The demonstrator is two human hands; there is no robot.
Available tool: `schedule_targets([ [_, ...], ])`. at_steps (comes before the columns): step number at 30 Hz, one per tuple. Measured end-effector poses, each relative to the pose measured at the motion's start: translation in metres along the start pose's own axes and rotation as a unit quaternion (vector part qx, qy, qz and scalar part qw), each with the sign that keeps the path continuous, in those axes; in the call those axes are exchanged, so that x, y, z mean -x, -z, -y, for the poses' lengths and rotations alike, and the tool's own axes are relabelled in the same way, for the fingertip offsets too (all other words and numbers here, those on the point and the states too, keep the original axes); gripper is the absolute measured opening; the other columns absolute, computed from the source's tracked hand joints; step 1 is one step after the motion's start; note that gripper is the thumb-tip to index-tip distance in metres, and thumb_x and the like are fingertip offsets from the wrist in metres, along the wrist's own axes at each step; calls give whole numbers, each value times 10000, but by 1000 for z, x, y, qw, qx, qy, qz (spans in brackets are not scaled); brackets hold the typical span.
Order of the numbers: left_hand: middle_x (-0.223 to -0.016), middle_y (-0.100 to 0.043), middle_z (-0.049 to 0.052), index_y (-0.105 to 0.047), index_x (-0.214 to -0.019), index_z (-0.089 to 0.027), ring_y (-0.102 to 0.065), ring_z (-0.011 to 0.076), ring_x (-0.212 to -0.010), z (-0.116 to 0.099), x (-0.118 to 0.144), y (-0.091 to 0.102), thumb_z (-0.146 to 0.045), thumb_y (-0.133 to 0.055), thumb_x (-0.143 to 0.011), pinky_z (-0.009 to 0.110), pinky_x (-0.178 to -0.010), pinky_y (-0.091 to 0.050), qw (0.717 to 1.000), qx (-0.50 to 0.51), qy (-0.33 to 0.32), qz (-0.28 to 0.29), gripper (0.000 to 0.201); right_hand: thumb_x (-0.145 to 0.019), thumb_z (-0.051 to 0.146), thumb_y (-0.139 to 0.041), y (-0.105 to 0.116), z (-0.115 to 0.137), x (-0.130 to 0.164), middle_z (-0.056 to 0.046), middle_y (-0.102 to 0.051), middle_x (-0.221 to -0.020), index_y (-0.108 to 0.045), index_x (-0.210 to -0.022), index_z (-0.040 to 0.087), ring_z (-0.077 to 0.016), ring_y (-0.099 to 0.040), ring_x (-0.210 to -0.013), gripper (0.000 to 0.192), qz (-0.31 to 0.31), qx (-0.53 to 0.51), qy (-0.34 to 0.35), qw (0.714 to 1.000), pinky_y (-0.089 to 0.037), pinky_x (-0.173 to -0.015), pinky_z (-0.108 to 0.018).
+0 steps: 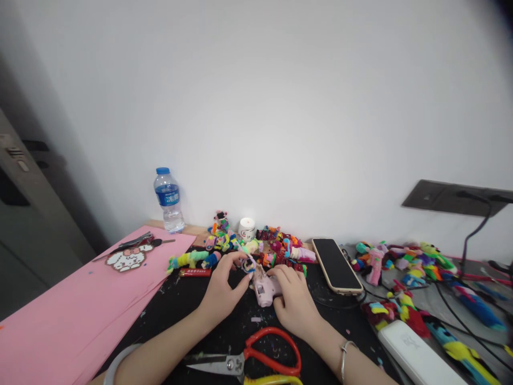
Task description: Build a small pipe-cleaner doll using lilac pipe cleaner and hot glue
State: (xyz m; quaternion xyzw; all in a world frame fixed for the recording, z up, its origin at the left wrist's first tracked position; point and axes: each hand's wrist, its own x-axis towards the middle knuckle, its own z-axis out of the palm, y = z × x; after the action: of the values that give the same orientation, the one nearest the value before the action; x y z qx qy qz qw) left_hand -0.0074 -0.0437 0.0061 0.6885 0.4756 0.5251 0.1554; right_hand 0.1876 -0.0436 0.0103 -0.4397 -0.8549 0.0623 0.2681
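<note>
At the middle of the black mat (168, 307), my left hand (224, 283) pinches a small pipe-cleaner piece (250, 264), pale with some blue; its exact shape is hard to make out. My right hand (294, 297) has its fingers curled over a pale pink hot glue gun (264, 289), which lies on the mat. The gun's far end is close to the piece, and I cannot tell whether they touch. Nearer to me lie scissors (256, 361) with red and yellow handles, blades apart and pointing left.
Pipe-cleaner figures (224, 240) crowd the back around a small white tub (247, 229). A phone (336, 266), more figures (404, 262), cables and a white power bank (417, 353) are at right. Pink sheets (72, 299) and a water bottle (169, 203) are at left.
</note>
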Motion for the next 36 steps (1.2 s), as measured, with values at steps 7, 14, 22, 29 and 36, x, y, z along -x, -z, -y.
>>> schedule_targets([
  [7, -989, -590, 53, -500, -1047, -211, -556, 190, -869, -5, 1, 2, -156, -556, -780, 330, -788, -461, 999, 5, -25, 24, 279, -591, 28, -412, -1, -1, 1, -70, -537, -1076, -506, -1057, 179, -244, -463, -1007, 499, 1, -7, -1, 1000, -307, -879, -385],
  [14, -1024, -580, 57, -485, -1025, -219, -540, 195, -937, -11, 5, 4, -99, -545, -769, 333, -827, -449, 995, 7, -71, 70, 289, -591, 24, -412, 0, 0, 0, -73, -538, -1091, -503, -1069, 179, -243, -464, -1021, 511, 0, -10, 1, 1000, -311, -876, -382],
  [22, -1047, -589, 72, -476, -1035, -229, -535, 216, -1010, -13, 7, 5, -93, -534, -772, 370, -887, -439, 989, 9, -103, 108, 302, -596, 25, -412, 0, -1, 0, -70, -536, -1091, -507, -1075, 184, -242, -467, -1027, 514, 1, -9, 2, 1000, -314, -881, -380],
  [29, -1031, -614, 65, -475, -1048, -234, -552, 209, -1007, -14, 8, 5, -92, -539, -773, 363, -899, -443, 983, 7, -136, 126, 316, -592, 22, -411, 1, 0, -1, -73, -539, -1081, -513, -1068, 180, -236, -480, -1015, 512, 0, 10, 9, 1000, -329, -865, -363],
  [36, -1017, -628, 61, -506, -1025, -231, -565, 200, -985, -16, 8, 5, -99, -549, -774, 346, -885, -456, 980, 11, -146, 133, 286, -602, 29, -409, 1, -1, 0, -74, -534, -1090, -509, -1079, 183, -239, -471, -1026, 510, 8, -9, 3, 1000, -314, -874, -375],
])
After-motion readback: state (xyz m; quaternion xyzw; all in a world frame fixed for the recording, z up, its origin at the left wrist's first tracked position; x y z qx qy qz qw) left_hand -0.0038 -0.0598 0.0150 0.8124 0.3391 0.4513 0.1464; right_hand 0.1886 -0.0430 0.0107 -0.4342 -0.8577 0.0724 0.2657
